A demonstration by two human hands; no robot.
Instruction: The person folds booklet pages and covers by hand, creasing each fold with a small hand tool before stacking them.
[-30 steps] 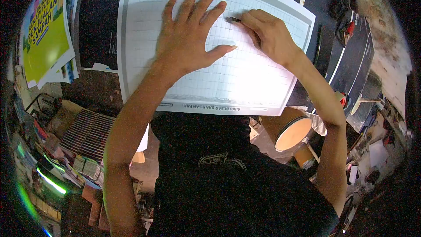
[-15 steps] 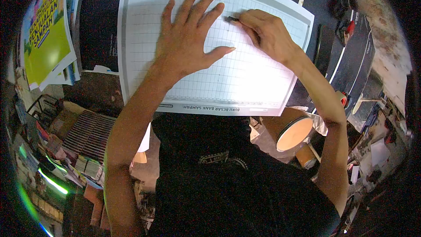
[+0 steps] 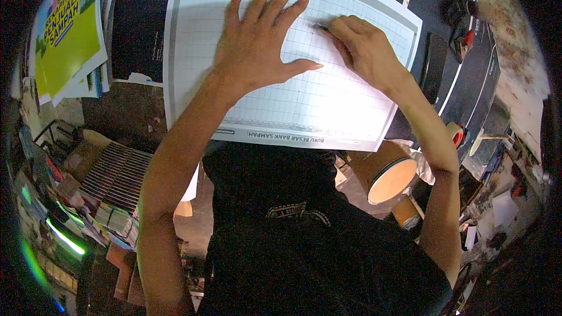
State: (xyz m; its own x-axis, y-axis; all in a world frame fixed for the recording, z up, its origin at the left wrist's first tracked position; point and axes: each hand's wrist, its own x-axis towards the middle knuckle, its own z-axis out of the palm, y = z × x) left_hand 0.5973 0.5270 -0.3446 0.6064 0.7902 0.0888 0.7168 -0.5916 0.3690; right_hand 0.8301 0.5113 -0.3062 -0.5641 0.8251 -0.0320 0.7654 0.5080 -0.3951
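A large white sheet (image 3: pixel 252 105) printed with a grid lies on the dark tabletop, its printed title upside down along the near edge. Flat on its left part rests my left hand (image 3: pixel 254 47), palm down, with fingers spread and thumb pointing right. To its right, my right hand (image 3: pixel 366 50) is closed in a pinch around a slim dark pen-like tool (image 3: pixel 319 27), whose tip points left over the grid. My fingers hide most of that tool. Bright light washes out the lower right of the sheet.
Yellow-green printed booklets (image 3: pixel 67 41) are stacked at the far left. A black strap-like item with a red part (image 3: pixel 466 40) lies at the right. Below the table edge are a large cardboard tube (image 3: pixel 392 180), a roll of tape (image 3: pixel 455 134) and stacked papers (image 3: pixel 117 178).
The view has shifted slightly, so the booklets, the sheet and both hands appear a little further right. My left hand remains spread, and my right hand still pinches the tool.
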